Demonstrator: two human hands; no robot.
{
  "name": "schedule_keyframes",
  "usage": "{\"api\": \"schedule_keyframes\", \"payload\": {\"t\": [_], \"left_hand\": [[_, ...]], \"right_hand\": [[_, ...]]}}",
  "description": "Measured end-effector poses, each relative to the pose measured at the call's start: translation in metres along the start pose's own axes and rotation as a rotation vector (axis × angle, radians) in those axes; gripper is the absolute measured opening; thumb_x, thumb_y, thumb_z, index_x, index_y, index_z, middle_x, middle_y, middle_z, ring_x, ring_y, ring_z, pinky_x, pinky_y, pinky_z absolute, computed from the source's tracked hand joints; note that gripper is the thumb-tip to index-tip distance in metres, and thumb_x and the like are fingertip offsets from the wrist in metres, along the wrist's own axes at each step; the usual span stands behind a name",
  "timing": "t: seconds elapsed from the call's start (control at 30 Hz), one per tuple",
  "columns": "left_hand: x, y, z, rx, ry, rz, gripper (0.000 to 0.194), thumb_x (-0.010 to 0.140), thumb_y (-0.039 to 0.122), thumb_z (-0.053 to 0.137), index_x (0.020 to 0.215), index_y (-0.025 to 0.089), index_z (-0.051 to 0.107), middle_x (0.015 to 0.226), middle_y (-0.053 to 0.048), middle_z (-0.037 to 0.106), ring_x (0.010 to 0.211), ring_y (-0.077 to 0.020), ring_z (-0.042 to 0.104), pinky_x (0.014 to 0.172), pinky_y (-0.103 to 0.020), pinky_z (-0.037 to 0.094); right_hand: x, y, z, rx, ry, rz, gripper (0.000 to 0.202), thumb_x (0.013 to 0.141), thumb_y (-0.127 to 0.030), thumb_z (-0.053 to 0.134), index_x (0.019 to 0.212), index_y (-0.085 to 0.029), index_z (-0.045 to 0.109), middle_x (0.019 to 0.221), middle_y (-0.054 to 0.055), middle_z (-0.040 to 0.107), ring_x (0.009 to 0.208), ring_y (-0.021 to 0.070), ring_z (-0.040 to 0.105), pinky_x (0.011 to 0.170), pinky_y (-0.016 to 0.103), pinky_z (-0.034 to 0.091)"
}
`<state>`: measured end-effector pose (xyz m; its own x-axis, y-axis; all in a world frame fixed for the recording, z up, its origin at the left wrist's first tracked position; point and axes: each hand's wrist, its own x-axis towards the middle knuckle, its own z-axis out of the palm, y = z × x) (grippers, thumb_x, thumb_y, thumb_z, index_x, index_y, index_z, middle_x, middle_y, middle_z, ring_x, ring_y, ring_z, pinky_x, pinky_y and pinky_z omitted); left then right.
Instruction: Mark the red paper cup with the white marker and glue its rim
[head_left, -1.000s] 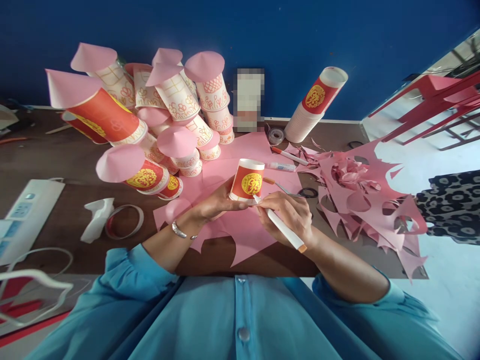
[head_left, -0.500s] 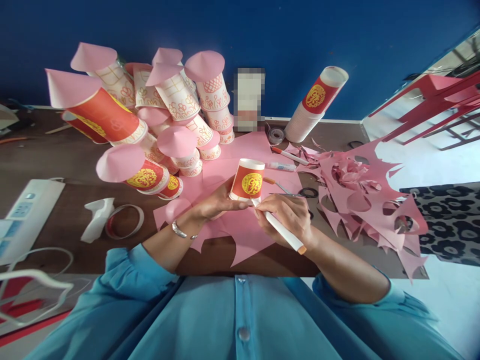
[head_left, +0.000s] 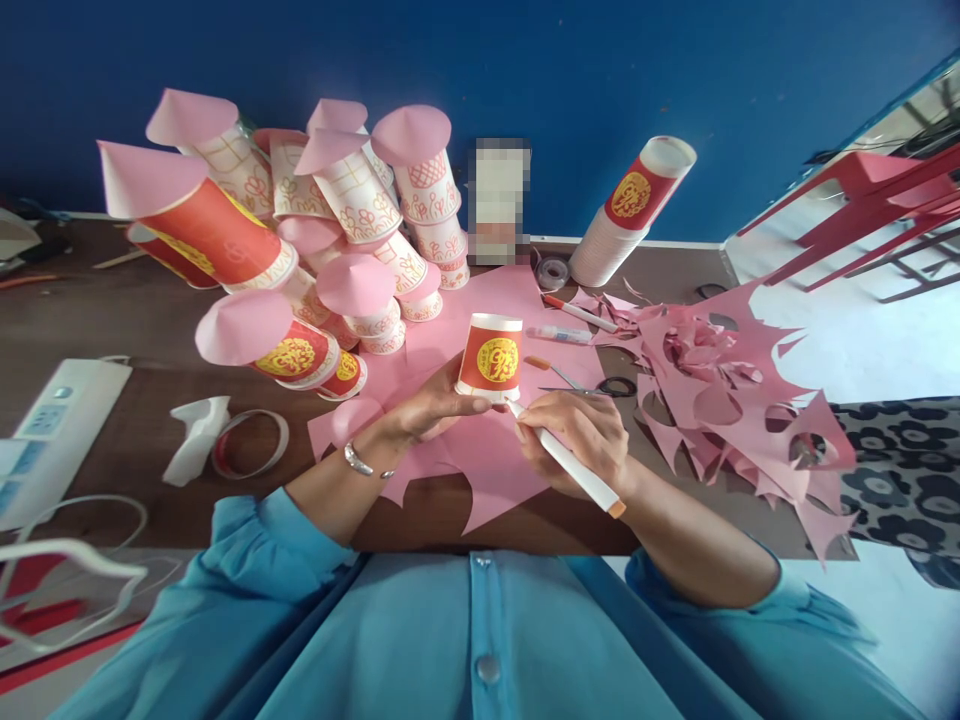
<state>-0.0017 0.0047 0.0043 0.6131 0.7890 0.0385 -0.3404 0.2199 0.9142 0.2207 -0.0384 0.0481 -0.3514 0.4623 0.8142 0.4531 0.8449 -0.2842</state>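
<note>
Holding a red cup [head_left: 491, 360] with a round yellow emblem in the left hand [head_left: 431, 405], above the middle of the surface [head_left: 424, 515], nearer its front edge than its back edge. Gripping the cup low down, wide rim downward and nearly upright, with the thumb laid along the white rim; unable to see the fingers behind. Pinching a white marker [head_left: 574, 470] between the thumb and fingers of the right hand [head_left: 585, 435], just right of the cup, slanting its orange end toward the front edge. Bringing the tip to the cup's lower edge; unable to tell whether touching or just beside. Working above pink sheets [head_left: 491, 450] spread from the middle almost to the front edge.

Having cup towers [head_left: 356, 210] with pink cone tops crowded at the back left, a white power strip [head_left: 67, 420] and a ring [head_left: 282, 430] toward the front left corner. Having a cup stack [head_left: 607, 245] topped with red near the back edge, right of centre, scissors [head_left: 619, 386] beyond the right hand, and pink paper scraps [head_left: 697, 400] heaped along the right edge, partly overhanging the front right corner.
</note>
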Motion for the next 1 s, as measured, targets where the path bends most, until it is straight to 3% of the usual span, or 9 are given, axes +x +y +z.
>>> {"api": "schedule_keyframes", "payload": {"t": [0.3, 0.47, 0.57, 0.63, 0.77, 1.0], "left_hand": [[-0.002, -0.003, -0.001, -0.014, 0.061, 0.014, 0.035, 0.093, 0.043, 0.093, 0.122, 0.029, 0.081, 0.121, -0.009, 0.09, 0.118, -0.0325, 0.086, 0.104, -0.047, 0.069], [-0.001, -0.012, -0.005, -0.112, 0.08, -0.008, 0.055, 0.094, 0.048, 0.092, 0.143, 0.029, 0.074, 0.123, -0.011, 0.09, 0.122, -0.0339, 0.086, 0.106, -0.047, 0.068], [0.0, -0.004, -0.001, -0.105, 0.033, -0.014, 0.051, 0.095, 0.045, 0.092, 0.14, 0.028, 0.075, 0.129, -0.012, 0.089, 0.123, -0.0333, 0.086, 0.107, -0.046, 0.067], [-0.001, 0.003, 0.004, -0.075, 0.0, -0.02, 0.058, 0.093, 0.045, 0.095, 0.144, 0.027, 0.074, 0.134, -0.013, 0.088, 0.129, -0.035, 0.084, 0.11, -0.047, 0.065], [-0.001, 0.009, 0.008, -0.051, 0.049, -0.03, 0.073, 0.087, 0.041, 0.1, 0.152, 0.025, 0.07, 0.137, -0.015, 0.087, 0.135, -0.037, 0.081, 0.111, -0.047, 0.064], [-0.002, 0.0, 0.003, -0.095, 0.066, -0.02, 0.064, 0.089, 0.047, 0.097, 0.147, 0.029, 0.074, 0.124, -0.01, 0.089, 0.125, -0.036, 0.085, 0.1, -0.045, 0.069]], "right_hand": [[0.003, 0.001, -0.003, -0.051, 0.028, 0.004, 0.01, 0.109, -0.014, 0.07, 0.114, -0.023, 0.069, 0.09, 0.003, 0.085, 0.078, 0.0185, 0.087, 0.074, 0.028, 0.072], [0.003, 0.002, -0.001, -0.08, 0.041, -0.003, 0.009, 0.11, -0.015, 0.069, 0.115, -0.023, 0.069, 0.091, 0.003, 0.087, 0.08, 0.0192, 0.088, 0.075, 0.028, 0.074], [-0.001, 0.001, 0.0, -0.085, 0.026, -0.002, 0.01, 0.11, -0.016, 0.072, 0.115, -0.024, 0.07, 0.093, 0.004, 0.088, 0.078, 0.0182, 0.088, 0.073, 0.027, 0.073], [-0.003, 0.0, 0.001, -0.077, -0.004, -0.004, 0.013, 0.108, -0.015, 0.074, 0.117, -0.024, 0.07, 0.095, 0.004, 0.089, 0.079, 0.0183, 0.088, 0.073, 0.027, 0.072], [-0.004, -0.001, 0.001, -0.046, -0.042, -0.016, 0.018, 0.106, -0.014, 0.076, 0.119, -0.023, 0.071, 0.098, 0.005, 0.089, 0.087, 0.0209, 0.089, 0.076, 0.03, 0.072], [0.0, -0.001, -0.002, -0.06, -0.005, -0.063, 0.005, 0.111, -0.017, 0.07, 0.113, -0.021, 0.067, 0.085, 0.003, 0.084, 0.066, 0.0167, 0.081, 0.064, 0.027, 0.066]]}}
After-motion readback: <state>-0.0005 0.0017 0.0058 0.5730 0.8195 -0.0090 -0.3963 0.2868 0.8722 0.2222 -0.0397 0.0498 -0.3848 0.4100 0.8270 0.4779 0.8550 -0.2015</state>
